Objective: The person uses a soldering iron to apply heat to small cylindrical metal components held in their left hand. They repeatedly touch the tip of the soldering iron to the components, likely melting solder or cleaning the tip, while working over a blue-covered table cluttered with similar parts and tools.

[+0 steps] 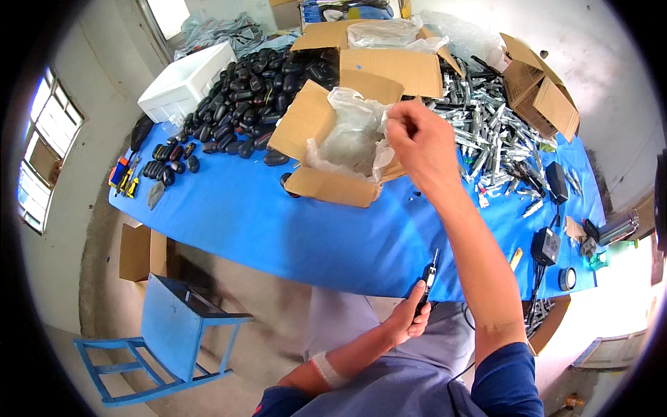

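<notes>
A screwdriver is clamped in the left hand below the blue table's near edge. The bag in the open box is pinched by the right hand. Bare blue is left before the box; a white crate stands far left.

Slim black tool upright at near table edge, clear bag crumpled open inside cardboard box, centre far.

An open box sits mid-table, dark handles heaped behind-left (metal parts piled right).
</notes>
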A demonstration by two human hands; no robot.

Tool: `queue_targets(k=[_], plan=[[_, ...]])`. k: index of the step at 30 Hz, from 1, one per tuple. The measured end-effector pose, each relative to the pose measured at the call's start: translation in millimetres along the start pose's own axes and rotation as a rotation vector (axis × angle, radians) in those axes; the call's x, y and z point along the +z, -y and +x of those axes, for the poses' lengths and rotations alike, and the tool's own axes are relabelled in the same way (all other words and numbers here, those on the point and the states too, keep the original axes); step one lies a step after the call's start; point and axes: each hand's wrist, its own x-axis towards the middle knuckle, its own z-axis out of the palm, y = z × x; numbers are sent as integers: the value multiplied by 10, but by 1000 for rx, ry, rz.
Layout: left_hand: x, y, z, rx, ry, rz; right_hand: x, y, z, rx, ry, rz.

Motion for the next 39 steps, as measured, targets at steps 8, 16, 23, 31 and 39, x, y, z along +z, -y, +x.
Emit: queue_targets(k=[8,16,23,31,39], plan=[[-71,-4,-12,12,26,-10,-181,-90,-41,9,-59,17],[-29,-12,67,-27,-8,-27,-1252,-545,-1015,398,-172,368],[-58,-28,63,-12,38,-6,-1657,-928,-1790,552,-223,11],[-77,-13,69,1,-4,35,-1471,-945,-2262,235,-100,-600],[-12,-9,50,30,-50,35,-1206,-1061,-2021,183,39,-728]])
